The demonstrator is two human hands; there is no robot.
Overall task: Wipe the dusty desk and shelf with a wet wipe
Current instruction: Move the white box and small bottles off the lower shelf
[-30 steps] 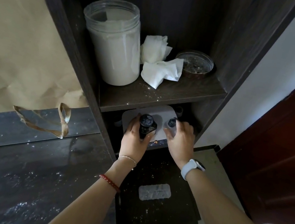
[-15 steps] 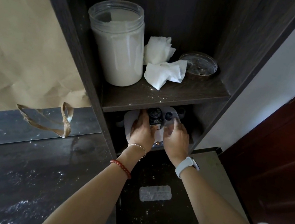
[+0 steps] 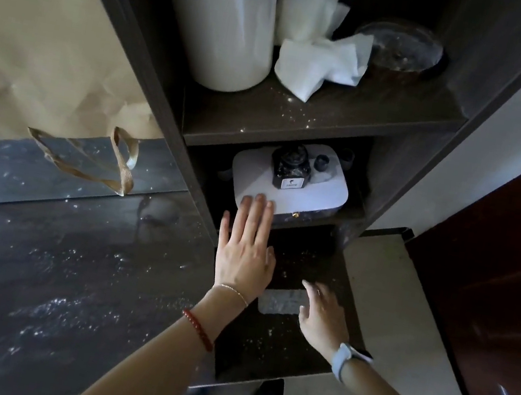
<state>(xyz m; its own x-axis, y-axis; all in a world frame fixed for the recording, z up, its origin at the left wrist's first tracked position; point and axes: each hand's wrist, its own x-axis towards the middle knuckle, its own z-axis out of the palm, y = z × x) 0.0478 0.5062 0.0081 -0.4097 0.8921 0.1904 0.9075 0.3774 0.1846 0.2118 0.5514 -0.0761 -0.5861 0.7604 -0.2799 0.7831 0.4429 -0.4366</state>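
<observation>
Crumpled white wipes (image 3: 319, 51) lie on the dusty upper shelf board (image 3: 316, 127). In the compartment below it sits a white box (image 3: 256, 175) with a dark bottle (image 3: 289, 171) and a small dark cap (image 3: 321, 163) on top. My left hand (image 3: 248, 247) is flat with fingers spread, its fingertips touching the box's front edge. My right hand (image 3: 323, 316) hovers open over the lower dark board (image 3: 287, 352), next to a pale dusty patch (image 3: 280, 302). Neither hand holds anything. The dark desk (image 3: 49, 264) to the left is speckled with white dust.
A tall white-filled jar (image 3: 222, 13) and a dusty round lid (image 3: 400, 48) stand on the upper shelf beside the wipes. A brown paper bag (image 3: 37, 36) with a strap handle (image 3: 118, 168) leans behind the desk. A reddish door (image 3: 493, 308) is on the right.
Both hands have let go of the box and pulled back toward me; the box with the bottle now rests deeper in the lower compartment. The view has moved closer to the shelf.
</observation>
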